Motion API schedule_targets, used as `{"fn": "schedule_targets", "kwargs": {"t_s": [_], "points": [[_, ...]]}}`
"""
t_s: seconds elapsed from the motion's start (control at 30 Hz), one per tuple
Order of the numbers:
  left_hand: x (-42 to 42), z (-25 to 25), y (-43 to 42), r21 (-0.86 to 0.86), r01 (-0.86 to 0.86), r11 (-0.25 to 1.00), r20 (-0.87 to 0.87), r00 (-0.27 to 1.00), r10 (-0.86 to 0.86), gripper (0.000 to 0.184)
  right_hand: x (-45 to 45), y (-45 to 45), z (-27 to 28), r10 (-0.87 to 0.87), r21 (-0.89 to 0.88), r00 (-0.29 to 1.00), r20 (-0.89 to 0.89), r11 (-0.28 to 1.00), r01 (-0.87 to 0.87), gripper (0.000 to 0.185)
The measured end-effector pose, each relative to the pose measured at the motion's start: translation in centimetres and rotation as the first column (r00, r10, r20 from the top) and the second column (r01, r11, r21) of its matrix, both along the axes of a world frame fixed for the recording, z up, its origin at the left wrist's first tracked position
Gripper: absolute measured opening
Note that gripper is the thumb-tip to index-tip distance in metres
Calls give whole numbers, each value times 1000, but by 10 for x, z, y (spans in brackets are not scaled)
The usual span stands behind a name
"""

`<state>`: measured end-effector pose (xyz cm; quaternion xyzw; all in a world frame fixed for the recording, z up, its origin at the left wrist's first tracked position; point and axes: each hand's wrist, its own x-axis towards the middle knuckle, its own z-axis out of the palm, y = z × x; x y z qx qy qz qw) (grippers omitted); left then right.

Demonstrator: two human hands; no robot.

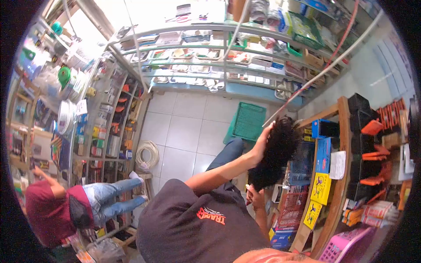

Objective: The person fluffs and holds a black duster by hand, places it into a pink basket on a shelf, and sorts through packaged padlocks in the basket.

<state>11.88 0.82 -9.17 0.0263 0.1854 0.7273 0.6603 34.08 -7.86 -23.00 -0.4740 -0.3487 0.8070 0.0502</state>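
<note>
A bushy black duster [275,153] is between my two hands, in front of the wooden rack on the right. My left hand [263,139] reaches across to its far side, fingers closed at its edge and partly hidden by the black tufts. Lower down, my right hand [257,198] is closed near the duster's bottom end, where a small pale tip shows by the fingers. A long pale pole [324,73] slants from the upper right to my left hand; whether it joins the duster I cannot tell.
A green crate [249,121] sits on the tiled floor [184,118], and a coil of white cable [147,154] lies at left. Stocked glass shelves [188,57] run along the back. At left, a person in a maroon shirt [48,210] faces shelves. Right: a wooden rack [344,144], pink basket [346,245].
</note>
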Motion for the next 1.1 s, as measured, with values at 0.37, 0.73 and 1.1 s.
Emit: {"fn": "schedule_targets", "kwargs": {"t_s": [0.37,0.73,1.1], "points": [[1,-8,6,6,-32,999,8,999,32,57,-29,-7,75,-170,100,985,-23,980,172,32],[7,34,-18,89,103,991,-28,995,-100,71,-6,-19,53,-78,-14,992,-99,997,77,34],[23,37,-35,-107,36,994,-220,974,-59,65,-2,-34,-3,-124,322,979,-160,931,171,36]]}}
